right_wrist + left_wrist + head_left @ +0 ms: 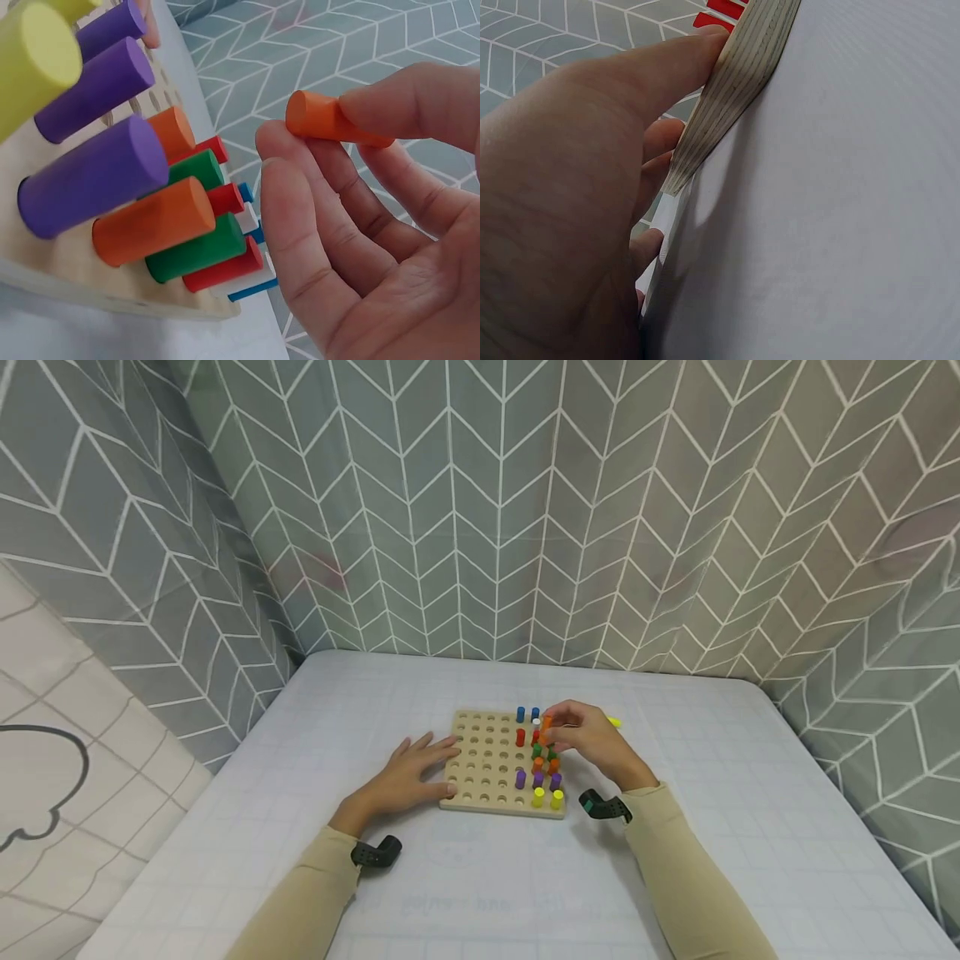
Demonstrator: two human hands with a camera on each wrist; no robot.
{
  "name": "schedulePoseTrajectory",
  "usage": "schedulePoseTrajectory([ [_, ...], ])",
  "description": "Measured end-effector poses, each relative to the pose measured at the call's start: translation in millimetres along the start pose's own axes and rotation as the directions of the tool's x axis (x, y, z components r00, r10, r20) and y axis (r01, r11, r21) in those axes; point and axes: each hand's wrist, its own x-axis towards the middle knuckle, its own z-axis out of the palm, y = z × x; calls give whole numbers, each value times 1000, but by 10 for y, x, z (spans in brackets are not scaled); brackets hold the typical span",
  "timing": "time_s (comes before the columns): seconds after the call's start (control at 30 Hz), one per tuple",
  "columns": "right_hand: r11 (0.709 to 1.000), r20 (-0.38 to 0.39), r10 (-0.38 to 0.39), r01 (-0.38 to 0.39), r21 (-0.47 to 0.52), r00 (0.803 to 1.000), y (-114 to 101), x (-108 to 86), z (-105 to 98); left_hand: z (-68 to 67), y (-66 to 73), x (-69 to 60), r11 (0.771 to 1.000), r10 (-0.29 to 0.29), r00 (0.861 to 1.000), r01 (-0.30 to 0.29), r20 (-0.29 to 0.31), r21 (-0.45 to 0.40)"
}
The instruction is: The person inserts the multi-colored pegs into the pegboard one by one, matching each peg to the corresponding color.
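Note:
My right hand pinches an orange peg between thumb and fingers, above the right part of a wooden pegboard. In the right wrist view the peg lies nearly level, clear of the board. Rows of upright pegs fill the right-hand columns: blue, red, green, orange, purple and yellow, with white ones partly hidden. At the board's left edge rests my left hand, fingers spread and fairly straight, thumb touching the near corner.
Bare holes cover the board's left and middle columns. Just beyond my right hand, a yellow piece lies on the white-covered table, mostly hidden. Grey patterned curtains hang behind the table and along both sides.

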Motion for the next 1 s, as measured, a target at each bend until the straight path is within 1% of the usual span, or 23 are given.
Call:
schedulePoseTrajectory([
  [0.13,1000,69,-14,16,-22,998,-14,27,-4,-7,10,5,1000,-1,1000,1,5,3],
  [0.27,996,129,-50,59,-70,990,-29,68,4,-15,17,1,1000,-2,1000,2,2,-3],
  [0.37,992,146,-58,73,-101,988,-34,90,19,-12,16,1,1000,-6,1000,6,4,-1],
  [0.5,991,173,-50,70,-112,984,-36,102,43,-3,16,6,1000,-16,1000,16,14,5],
  [0.6,984,194,-52,83,-156,980,-61,96,67,-2,25,5,1000,-24,1000,24,17,6],
  [0.67,975,206,-54,96,-201,977,-94,89,88,-4,32,2,1000,-22,1000,22,15,4],
  [0.77,948,220,-60,125,-293,974,-135,91,113,-6,34,-3,1000,-17,1000,17,9,0],
  [0.87,919,244,-72,160,-360,967,-151,116,134,-6,30,-5,1000,-11,1000,11,5,-1],
  [0.93,905,268,-77,179,-385,960,-152,136,152,-5,28,-7,1000,-11,1000,11,4,1],
  [1.0,899,289,-68,185,-397,955,-152,153,170,-2,25,-9,1000,-12,1000,12,4,2],
])
